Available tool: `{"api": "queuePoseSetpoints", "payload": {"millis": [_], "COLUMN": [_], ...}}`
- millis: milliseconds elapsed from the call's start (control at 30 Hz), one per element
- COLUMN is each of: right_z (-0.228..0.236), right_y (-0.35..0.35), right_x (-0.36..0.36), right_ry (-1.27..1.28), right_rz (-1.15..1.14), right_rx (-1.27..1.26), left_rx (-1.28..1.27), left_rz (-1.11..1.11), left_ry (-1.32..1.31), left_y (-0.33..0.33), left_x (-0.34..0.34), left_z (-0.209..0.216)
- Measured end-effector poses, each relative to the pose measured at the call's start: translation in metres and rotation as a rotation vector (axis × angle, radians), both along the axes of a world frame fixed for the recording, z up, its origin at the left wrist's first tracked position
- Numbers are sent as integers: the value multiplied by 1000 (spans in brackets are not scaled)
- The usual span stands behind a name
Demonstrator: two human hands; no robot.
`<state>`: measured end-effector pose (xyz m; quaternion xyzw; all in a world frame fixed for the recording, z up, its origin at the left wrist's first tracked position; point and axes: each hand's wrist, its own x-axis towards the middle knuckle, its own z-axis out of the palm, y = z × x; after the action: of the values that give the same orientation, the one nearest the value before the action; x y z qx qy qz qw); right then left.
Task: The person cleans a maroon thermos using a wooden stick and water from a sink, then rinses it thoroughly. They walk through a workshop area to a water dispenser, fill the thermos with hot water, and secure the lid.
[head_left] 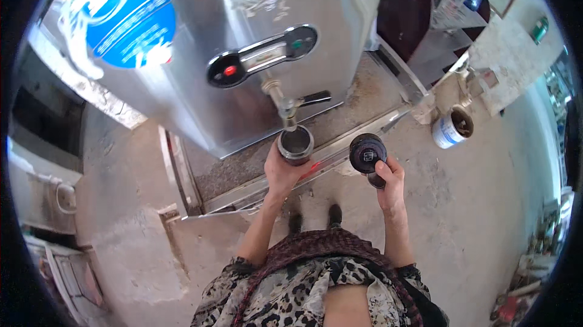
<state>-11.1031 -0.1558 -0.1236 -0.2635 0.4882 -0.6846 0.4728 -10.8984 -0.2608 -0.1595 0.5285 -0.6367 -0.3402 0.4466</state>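
Observation:
A steel-rimmed flask [296, 145] stands upright in my left hand [284, 172], its open mouth facing up. My fingers are wrapped round its side, right below the spout of a metal tap [288, 108]. The tap's black lever [316, 97] points to the right. Whether water is running I cannot make out. Off to the right, apart from the flask, my right hand [391, 178] is closed on a round black lid [367, 153], thumb on its edge. A smaller dark round piece [376, 179] shows below the lid, partly hidden by the fingers.
The tap juts from a large steel water boiler [303, 78] with a panel bearing a red light [229, 71]. The boiler stands in a metal-edged tray [212, 187]. On the floor at right is a white bucket [449, 131]. Shelves [449, 17] stand behind at right.

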Motion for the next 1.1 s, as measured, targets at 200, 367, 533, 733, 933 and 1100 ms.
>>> {"api": "queuePoseSetpoints", "payload": {"millis": [200, 367, 533, 733, 933, 1100], "right_z": [-1, -10, -19, -31, -37, -47], "right_y": [23, 45, 66, 96, 108, 99], "right_x": [-43, -76, -114, -167, -204, -220], "right_ry": [-33, -61, -116, -143, -154, -151], "right_rz": [-143, -268, -357, -461, -474, -418], "right_rx": [12, 35, 12, 50, 93, 105], "left_rx": [42, 42, -21, -60, -125, -145], "left_rz": [-109, -277, -345, -255, -193, -187], "left_ry": [-17, -7, 116, 36, 71, 59], "left_y": [12, -5, -47, -90, -109, -108], "left_x": [-38, -109, -191, -271, -306, -307], "left_z": [6, 19, 26, 9, -9, -8]}}
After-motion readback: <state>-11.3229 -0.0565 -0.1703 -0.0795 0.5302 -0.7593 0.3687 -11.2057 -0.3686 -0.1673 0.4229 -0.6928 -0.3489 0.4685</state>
